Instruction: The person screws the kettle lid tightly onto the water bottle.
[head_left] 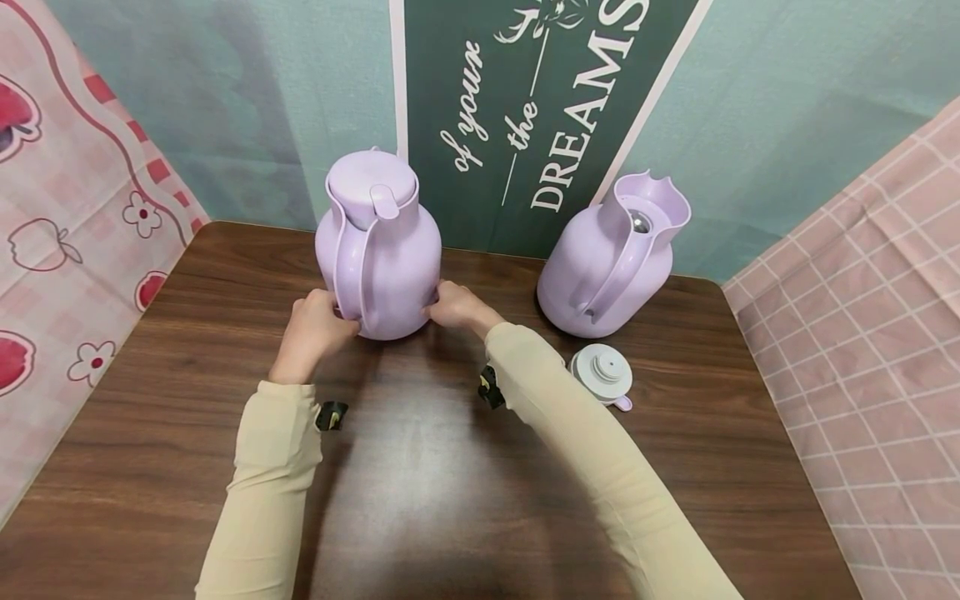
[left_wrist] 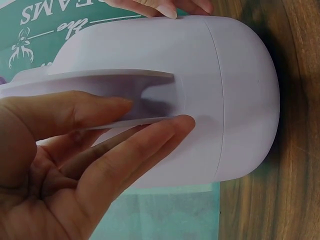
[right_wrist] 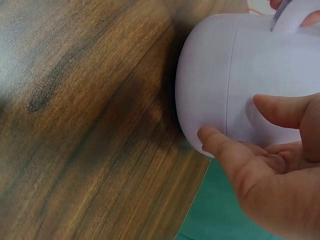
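A light purple thermos jug [head_left: 401, 267] with its lid [head_left: 371, 179] on stands upright near the back of the table, left of the middle. My left hand [head_left: 318, 329] pinches the lower end of its handle [left_wrist: 125, 77], thumb on one side and fingers along the other. Low on the jug's right side, my right hand [head_left: 453, 304] rests its thumb and fingertips against the body. In the right wrist view, the right fingers [right_wrist: 235, 155] lie fairly straight by the seam near the base.
To the right stands a second purple jug [head_left: 581, 262] without a lid, its mouth uncovered. A pale stopper lid [head_left: 602, 372] lies upside down in front of it, beside my right sleeve [head_left: 577, 442]. Behind the wooden table [head_left: 420, 467] hangs a green cloth backdrop [head_left: 487, 225] with lettering.
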